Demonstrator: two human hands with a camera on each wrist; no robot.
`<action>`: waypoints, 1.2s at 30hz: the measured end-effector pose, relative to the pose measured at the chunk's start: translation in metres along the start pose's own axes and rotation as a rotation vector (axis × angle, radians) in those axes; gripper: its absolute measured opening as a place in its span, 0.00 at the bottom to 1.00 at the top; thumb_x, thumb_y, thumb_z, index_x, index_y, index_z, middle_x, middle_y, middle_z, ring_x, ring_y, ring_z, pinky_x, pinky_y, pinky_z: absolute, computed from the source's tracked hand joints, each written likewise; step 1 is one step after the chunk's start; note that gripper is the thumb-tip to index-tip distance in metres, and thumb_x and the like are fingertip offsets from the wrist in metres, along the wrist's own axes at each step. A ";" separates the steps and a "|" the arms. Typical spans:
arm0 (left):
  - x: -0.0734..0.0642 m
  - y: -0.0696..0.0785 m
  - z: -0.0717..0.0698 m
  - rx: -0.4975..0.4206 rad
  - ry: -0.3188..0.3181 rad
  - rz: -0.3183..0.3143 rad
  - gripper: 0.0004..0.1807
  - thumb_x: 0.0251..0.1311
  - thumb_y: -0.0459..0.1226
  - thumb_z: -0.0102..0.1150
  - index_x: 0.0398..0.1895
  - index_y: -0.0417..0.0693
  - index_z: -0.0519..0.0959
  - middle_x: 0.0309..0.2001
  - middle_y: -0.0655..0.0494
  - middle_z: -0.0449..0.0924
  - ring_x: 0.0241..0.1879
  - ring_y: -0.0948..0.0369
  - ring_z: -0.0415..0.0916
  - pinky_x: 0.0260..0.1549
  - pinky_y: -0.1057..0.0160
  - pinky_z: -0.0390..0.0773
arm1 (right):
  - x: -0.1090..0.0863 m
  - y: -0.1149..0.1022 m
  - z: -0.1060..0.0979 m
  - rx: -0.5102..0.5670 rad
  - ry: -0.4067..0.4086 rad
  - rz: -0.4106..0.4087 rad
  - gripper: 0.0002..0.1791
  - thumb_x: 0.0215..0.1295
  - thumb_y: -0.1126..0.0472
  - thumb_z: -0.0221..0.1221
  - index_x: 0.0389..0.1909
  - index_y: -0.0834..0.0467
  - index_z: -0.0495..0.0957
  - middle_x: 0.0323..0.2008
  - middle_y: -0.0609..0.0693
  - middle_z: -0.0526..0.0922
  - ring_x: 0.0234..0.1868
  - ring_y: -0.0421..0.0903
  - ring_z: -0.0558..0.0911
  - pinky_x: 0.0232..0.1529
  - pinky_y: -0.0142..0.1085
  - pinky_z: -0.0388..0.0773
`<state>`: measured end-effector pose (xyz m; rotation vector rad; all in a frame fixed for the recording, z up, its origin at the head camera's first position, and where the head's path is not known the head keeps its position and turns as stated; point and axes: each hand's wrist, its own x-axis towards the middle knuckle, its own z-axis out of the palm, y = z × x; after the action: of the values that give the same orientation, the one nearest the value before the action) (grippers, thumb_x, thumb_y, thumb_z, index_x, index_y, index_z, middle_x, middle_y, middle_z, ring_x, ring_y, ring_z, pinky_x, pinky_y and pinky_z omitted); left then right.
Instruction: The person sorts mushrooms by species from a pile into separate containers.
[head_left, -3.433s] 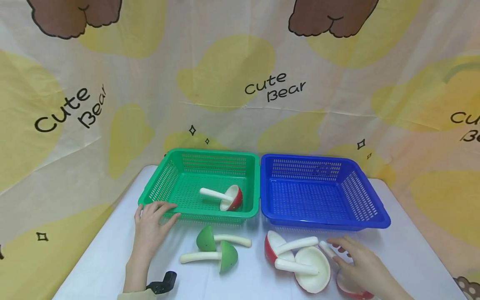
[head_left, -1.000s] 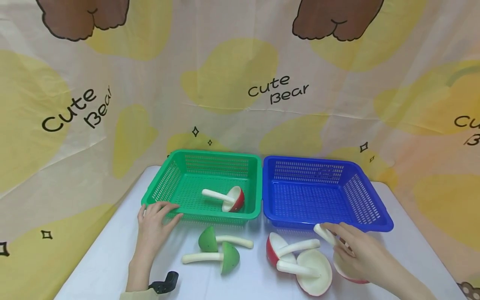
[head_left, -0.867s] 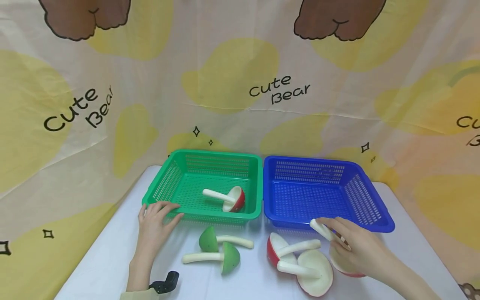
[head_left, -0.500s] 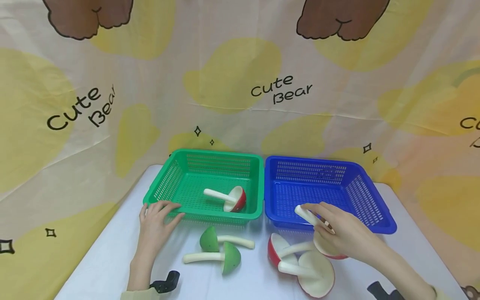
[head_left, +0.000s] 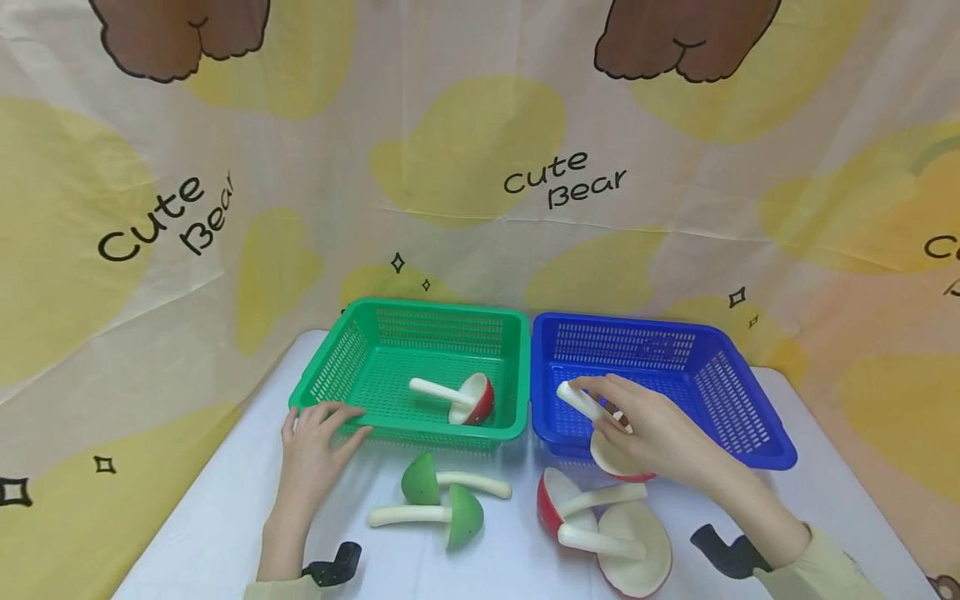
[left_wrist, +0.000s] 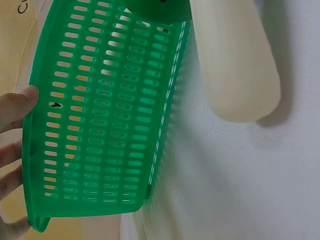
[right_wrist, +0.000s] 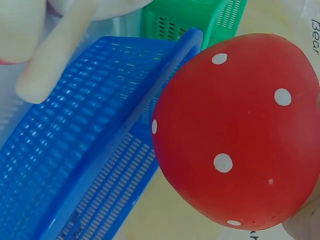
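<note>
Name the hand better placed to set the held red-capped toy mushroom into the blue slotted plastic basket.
Right, I judge: the right hand holds the mushroom by its white stem near the blue basket; the left hand, farther away, touches the green slotted plastic basket.

A cloth-screened nook, in what kind of building cannot be told: a white surface (head_left: 217,508) is backed and flanked by a creased hanging cloth (head_left: 457,150), printed with yellow blotches, brown cartoon shapes (head_left: 686,42) and the repeated words "Cute Bear" (head_left: 562,177).
</note>
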<state>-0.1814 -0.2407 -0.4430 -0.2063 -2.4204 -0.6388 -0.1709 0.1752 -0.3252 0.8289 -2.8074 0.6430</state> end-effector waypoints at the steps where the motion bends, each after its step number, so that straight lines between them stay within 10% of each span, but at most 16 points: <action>1: 0.000 0.000 0.000 -0.001 -0.001 0.000 0.15 0.45 0.38 0.74 0.39 0.50 0.84 0.43 0.47 0.81 0.49 0.46 0.72 0.63 0.30 0.51 | 0.003 0.000 0.000 0.006 -0.001 -0.001 0.27 0.60 0.65 0.62 0.61 0.47 0.72 0.48 0.45 0.82 0.39 0.39 0.82 0.37 0.32 0.83; 26: 0.000 -0.003 0.001 0.001 -0.004 -0.001 0.15 0.46 0.39 0.73 0.39 0.51 0.84 0.43 0.47 0.81 0.50 0.46 0.73 0.63 0.30 0.51 | 0.083 -0.022 0.010 -0.039 -0.042 -0.108 0.23 0.62 0.65 0.60 0.59 0.48 0.74 0.42 0.47 0.81 0.38 0.43 0.79 0.36 0.34 0.78; 36: 0.000 -0.003 0.002 -0.005 0.002 -0.001 0.15 0.45 0.39 0.74 0.39 0.51 0.84 0.42 0.48 0.81 0.50 0.46 0.74 0.62 0.29 0.52 | 0.124 -0.030 0.019 -0.089 -0.127 -0.134 0.24 0.66 0.66 0.55 0.62 0.49 0.71 0.54 0.49 0.81 0.38 0.45 0.81 0.33 0.34 0.77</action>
<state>-0.1840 -0.2425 -0.4458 -0.2059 -2.4173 -0.6456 -0.2584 0.0847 -0.2999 1.0641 -2.8356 0.4574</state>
